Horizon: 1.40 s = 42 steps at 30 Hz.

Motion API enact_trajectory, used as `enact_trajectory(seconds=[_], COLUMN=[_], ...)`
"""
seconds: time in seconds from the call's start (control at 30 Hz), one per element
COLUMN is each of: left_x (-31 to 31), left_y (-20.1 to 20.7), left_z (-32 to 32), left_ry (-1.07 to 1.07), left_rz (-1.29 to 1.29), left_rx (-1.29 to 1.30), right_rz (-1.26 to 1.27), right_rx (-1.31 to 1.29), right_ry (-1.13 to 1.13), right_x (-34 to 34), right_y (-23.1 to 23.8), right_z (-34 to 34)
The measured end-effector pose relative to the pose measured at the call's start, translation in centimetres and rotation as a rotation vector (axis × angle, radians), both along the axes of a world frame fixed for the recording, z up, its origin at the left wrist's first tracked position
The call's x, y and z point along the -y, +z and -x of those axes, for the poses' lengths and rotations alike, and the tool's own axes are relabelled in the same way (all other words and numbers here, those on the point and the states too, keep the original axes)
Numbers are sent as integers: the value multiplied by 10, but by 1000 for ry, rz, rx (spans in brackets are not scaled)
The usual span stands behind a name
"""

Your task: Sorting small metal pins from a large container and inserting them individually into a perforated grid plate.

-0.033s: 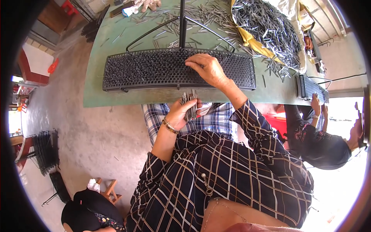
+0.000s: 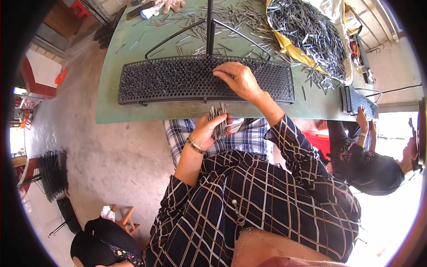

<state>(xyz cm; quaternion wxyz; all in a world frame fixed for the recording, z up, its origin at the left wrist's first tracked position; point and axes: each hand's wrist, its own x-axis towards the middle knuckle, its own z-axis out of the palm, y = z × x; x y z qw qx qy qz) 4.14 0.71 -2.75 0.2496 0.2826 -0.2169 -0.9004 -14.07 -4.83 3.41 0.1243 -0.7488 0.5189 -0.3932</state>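
A black perforated rack [image 2: 147, 82], long and covered in rows of round holes, lies across the table in front of me. My right hand [image 2: 240, 80] is over its middle, thumb and fingertips pinched close to the holes. Anything between those fingertips is too small to make out. Just below the rack's near edge, my left hand [image 2: 208, 130] is closed round a bundle of thin dark metal strips [image 2: 220, 127], their ends poking up past the thumb. Many holes in the left and middle of the rack look filled with dark pieces; those at the right look more open.
Loose strips [image 2: 240, 20] are scattered over the green table [image 2: 111, 107]. A big heap of strips [image 2: 311, 35] lies on a yellow-edged sack at the far right. A co-worker's hand [image 2: 362, 120] is at another rack [image 2: 356, 102]. Another person [image 2: 104, 242] is at lower left.
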Motion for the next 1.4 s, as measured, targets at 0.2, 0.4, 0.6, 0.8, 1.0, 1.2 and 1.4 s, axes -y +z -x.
enact_trajectory(seconds=[0.2,0.4,0.6,0.8,1.0,1.2,1.4], left_x=[-1,-1,-2,-2,-4,-4,-4], left_y=[2,6,7,7,5,7,5], left_z=[0,1,1,3,3,4,3], left_ry=[20,29,44,48,49,44,45], left_rz=[4,-3,-19,-27,-31,-31,20], left_rx=[-4,1,15,20,13,22,57], right_rz=[15,66,53,83,-194,134,179], right_rx=[-20,60,35,0,330,-77,-191], right_ry=[-36,-84,-110,-107,-300,-89,-76], right_x=[-1,-2,-3,-4,-9,-7,-5], right_y=[0,-2,-2,-8,-18,-24,-18], right_z=[-2,-6,-8,-6,-14,-9,-10])
